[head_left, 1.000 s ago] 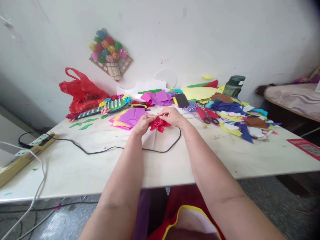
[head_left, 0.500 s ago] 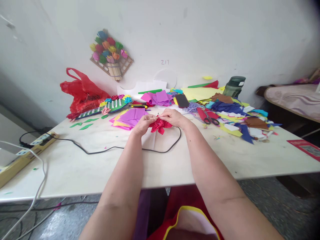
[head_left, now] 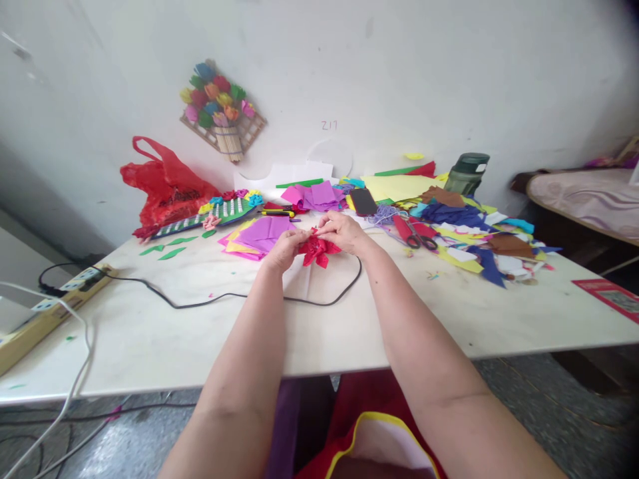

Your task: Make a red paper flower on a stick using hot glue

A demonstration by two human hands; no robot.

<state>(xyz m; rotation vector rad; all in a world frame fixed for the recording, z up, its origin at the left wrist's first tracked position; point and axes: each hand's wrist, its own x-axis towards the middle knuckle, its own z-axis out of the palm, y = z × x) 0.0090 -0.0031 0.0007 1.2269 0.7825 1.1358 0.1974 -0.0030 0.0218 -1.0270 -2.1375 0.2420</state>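
Note:
A red paper flower [head_left: 318,251] with pointed petals is held between my two hands above the middle of the table. My left hand [head_left: 285,250] pinches its left side. My right hand [head_left: 343,233] has its thumb and fingertips closed on the flower's upper right edge. Part of the flower's far side is hidden by my fingers. Just left of my left hand lies a stack of purple, yellow and pink paper sheets [head_left: 262,236]. A black cable [head_left: 329,303] curves across the table below the flower.
Scissors [head_left: 422,239] and a heap of coloured scraps [head_left: 464,226] lie on the right. A phone [head_left: 364,202] and a green bottle [head_left: 467,174] are farther back. Green paper leaves [head_left: 172,253], a red plastic bag [head_left: 167,179] and a power strip [head_left: 60,309] occupy the left.
My right hand's fingers have shifted slightly upward on the flower, and my left fingers have moved a little. The flower tilts slightly differently; everything else stays in place.

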